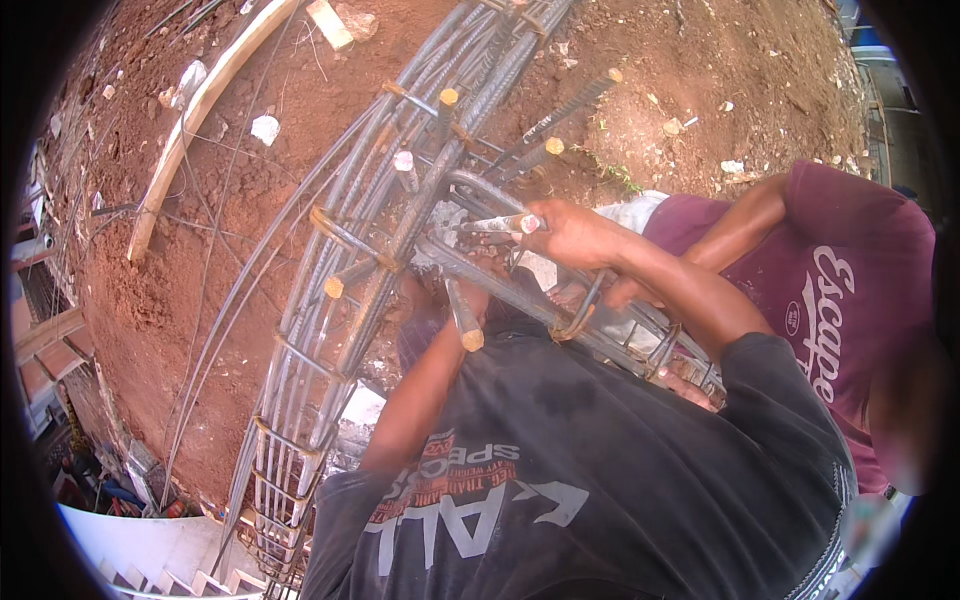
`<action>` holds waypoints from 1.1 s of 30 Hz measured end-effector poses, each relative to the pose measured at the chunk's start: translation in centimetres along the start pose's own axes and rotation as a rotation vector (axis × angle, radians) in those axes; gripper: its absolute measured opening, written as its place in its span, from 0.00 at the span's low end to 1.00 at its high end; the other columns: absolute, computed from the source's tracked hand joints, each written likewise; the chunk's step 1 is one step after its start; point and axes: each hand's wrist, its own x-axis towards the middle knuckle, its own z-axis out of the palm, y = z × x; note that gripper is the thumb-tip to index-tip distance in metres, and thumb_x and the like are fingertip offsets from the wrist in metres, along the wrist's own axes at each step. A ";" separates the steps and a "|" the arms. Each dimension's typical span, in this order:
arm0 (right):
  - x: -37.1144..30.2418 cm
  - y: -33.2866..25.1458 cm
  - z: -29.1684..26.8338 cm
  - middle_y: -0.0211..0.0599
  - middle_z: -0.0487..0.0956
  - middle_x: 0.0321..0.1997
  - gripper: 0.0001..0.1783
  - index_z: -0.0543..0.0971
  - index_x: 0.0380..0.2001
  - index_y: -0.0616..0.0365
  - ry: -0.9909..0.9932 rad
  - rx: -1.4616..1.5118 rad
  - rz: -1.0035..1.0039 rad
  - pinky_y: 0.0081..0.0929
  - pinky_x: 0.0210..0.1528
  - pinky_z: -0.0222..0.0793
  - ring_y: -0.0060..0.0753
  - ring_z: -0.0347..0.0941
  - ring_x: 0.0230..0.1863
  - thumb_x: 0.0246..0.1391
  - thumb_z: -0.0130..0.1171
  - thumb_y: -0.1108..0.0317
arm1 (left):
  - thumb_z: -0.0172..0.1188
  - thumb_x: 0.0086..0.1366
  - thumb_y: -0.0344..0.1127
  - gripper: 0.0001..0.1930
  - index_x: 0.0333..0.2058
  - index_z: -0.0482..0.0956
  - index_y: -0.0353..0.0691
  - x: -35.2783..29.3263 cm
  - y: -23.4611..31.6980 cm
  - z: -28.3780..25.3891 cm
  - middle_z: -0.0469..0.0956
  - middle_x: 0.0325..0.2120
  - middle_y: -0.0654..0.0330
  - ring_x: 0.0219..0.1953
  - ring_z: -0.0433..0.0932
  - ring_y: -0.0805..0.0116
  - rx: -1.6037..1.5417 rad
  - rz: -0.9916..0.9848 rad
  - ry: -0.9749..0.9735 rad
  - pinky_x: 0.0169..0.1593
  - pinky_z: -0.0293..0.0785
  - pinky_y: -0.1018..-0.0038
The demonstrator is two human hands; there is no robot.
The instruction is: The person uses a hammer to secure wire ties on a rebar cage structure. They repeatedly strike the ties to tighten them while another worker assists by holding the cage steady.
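Observation:
A cage of steel reinforcing bars (385, 150) runs from the top of the view down to the lower left, bound by bent stirrups (345, 240). A second bar cage (620, 345) meets it from the right. Several thick bars stick up at the joint, their cut ends rusty or pale. My right hand (572, 234) is closed around one upright rebar (495, 225) near its pale tip. Behind another upright rebar (463, 318), my left hand (482, 285) reaches down into the joint; its fingers are mostly hidden. Grey mortar (440, 225) clings to the bars there.
A co-worker in a maroon shirt (745, 250) bends in close on the right, one hand (632, 292) near the right cage. Reddish soil (145, 340) lies all round. A wooden plank (190, 125) and thin loose wires are at the left. A white curved surface (140, 545) shows lower left.

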 end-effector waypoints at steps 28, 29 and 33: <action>0.2 -1.8 0.3 0.57 0.81 0.42 0.26 0.79 0.47 0.64 0.049 -0.106 0.119 0.46 0.52 0.70 0.57 0.77 0.48 0.62 0.51 0.50 | 0.53 0.69 0.46 0.25 0.59 0.69 0.37 -1.8 3.2 -9.2 0.75 0.50 0.56 0.52 0.73 0.61 0.357 0.231 -0.005 0.55 0.68 0.65; 0.2 -1.8 0.2 0.56 0.82 0.41 0.26 0.79 0.47 0.64 0.051 -0.106 0.120 0.46 0.52 0.70 0.57 0.77 0.47 0.62 0.51 0.50 | 0.53 0.69 0.46 0.25 0.59 0.69 0.36 -1.3 3.4 -9.0 0.74 0.51 0.55 0.53 0.73 0.60 0.311 0.226 0.012 0.55 0.68 0.64; 0.2 -2.0 0.1 0.54 0.82 0.39 0.27 0.80 0.45 0.65 0.089 -0.156 0.104 0.46 0.51 0.70 0.56 0.78 0.47 0.61 0.52 0.49 | 0.54 0.68 0.45 0.26 0.59 0.69 0.34 -3.0 5.7 -7.7 0.73 0.54 0.47 0.56 0.72 0.51 0.499 0.354 0.059 0.58 0.66 0.60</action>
